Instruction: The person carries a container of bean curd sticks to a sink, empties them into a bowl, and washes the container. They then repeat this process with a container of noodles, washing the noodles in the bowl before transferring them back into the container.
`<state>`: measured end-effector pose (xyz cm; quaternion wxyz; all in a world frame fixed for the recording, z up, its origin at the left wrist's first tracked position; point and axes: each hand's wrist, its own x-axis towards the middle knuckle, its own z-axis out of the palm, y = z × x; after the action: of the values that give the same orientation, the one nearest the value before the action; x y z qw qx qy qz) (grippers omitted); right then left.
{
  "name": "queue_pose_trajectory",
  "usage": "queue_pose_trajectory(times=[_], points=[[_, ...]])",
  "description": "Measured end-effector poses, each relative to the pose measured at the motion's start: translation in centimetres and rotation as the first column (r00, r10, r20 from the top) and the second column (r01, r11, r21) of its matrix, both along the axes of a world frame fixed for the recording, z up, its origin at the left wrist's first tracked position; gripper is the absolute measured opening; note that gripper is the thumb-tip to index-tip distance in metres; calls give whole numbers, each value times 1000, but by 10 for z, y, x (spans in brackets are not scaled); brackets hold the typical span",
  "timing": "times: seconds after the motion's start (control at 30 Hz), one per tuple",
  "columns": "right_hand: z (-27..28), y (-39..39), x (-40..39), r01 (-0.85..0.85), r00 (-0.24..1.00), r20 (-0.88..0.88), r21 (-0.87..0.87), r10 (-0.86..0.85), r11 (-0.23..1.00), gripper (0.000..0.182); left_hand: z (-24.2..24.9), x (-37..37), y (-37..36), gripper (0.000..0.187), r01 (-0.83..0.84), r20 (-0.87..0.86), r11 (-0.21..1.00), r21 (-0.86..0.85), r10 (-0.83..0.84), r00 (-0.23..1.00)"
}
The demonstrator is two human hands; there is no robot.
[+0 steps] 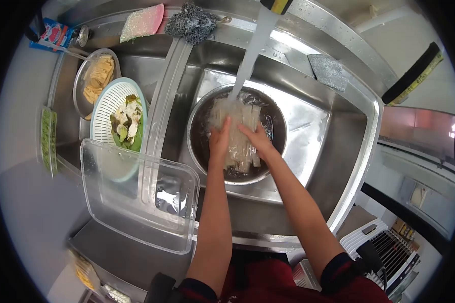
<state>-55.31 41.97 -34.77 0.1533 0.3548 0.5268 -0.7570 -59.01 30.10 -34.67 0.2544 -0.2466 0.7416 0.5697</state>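
Under the running tap, a round metal bowl (191, 136) of water stands in the sink. A bundle of pale, translucent flat strips (240, 144) lies in it, its exact kind unclear. My left hand (220, 141) presses on the bundle's left side, thumb up along it. On the other side, my right hand (257, 140) holds the strips with its thumb on top. Most of my fingers are hidden beneath the strips and water. The stream of water (248, 58) falls onto the far end of the bundle.
To the left, a clear plastic container (136, 199) sits across the sink edge, near a white colander (103, 118) of leaves and pale pieces. Behind is a metal bowl (77, 93) with yellowish pieces. A steel scrubber (192, 22), pink sponge (144, 22) and grey pad (327, 71) lie along the back.
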Motion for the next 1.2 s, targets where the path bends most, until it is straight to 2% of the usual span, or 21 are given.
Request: queue_pose_trajectory(times=[0.1,0.17,0.23,0.27,0.33,0.37,0.47,0.53,0.57,0.6,0.63,0.7,0.8,0.83,0.87,0.93,0.97,1.03,1.07,1.13,1.2], points=[[14,26,8,-116,993,-43,-101,112,988,55,7,13,-13,54,33,-92,972,234,-12,996],[18,35,16,-180,982,-81,-89,173,980,53,-8,25,-26,48,-71,-101,978,196,92,991],[26,43,15,-41,993,-104,218,64,975,56,-7,25,-26,41,-228,-226,974,16,226,948],[27,42,13,-49,993,-98,220,72,974,56,-7,27,-25,41,-235,-220,972,16,233,947],[34,29,1,-241,962,46,607,270,758,67,7,22,-19,43,-128,-276,974,-184,74,958],[26,16,-3,-154,967,-65,617,245,772,75,3,20,-12,43,-136,-279,974,-183,82,957],[19,-15,-16,-267,944,27,649,329,712,75,-11,15,2,47,-245,-262,961,-130,205,943],[7,-15,-20,-177,941,-98,674,324,717,77,-14,11,1,52,-162,-127,958,236,196,972],[4,-4,-21,-220,944,-135,425,302,878,75,-16,10,-4,52,-168,-129,958,233,202,971],[5,6,-22,-250,949,-161,138,270,958,74,-23,11,-12,52,-75,-247,983,168,116,962],[5,20,-24,-254,949,-157,135,274,958,74,-20,12,-17,52,12,-352,996,92,21,936],[15,43,-31,-554,828,209,440,520,706,68,2,15,-18,54,-101,-348,993,-57,75,935],[37,27,-30,-401,916,237,596,325,695,64,-9,13,-13,60,-150,-314,945,-291,54,948],[-1,18,-19,-153,954,-135,544,266,825,65,-10,14,-4,62,-135,-264,960,-246,68,962],[-17,4,-12,-156,954,-133,544,268,824,65,-11,14,0,64,-119,-215,972,-202,75,974],[-30,-15,-9,-238,948,131,898,291,370,62,-12,11,3,61,-137,-188,990,-17,131,973],[-29,-9,-12,-234,948,129,902,291,362,62,-12,10,6,59,-157,-149,973,169,182,972],[-12,0,-15,-254,945,13,658,326,709,61,-13,10,-3,54,-12,-167,915,403,87,982],[-4,8,-20,-248,946,8,659,323,710,61,-13,12,-6,54,-7,-172,916,402,83,982],[5,31,-24,-391,886,69,643,459,659,63,-4,18,-13,51,-104,-458,989,-104,45,888],[9,31,-22,-355,893,116,775,434,523,66,6,15,-10,52,-109,-296,953,-281,22,955]])
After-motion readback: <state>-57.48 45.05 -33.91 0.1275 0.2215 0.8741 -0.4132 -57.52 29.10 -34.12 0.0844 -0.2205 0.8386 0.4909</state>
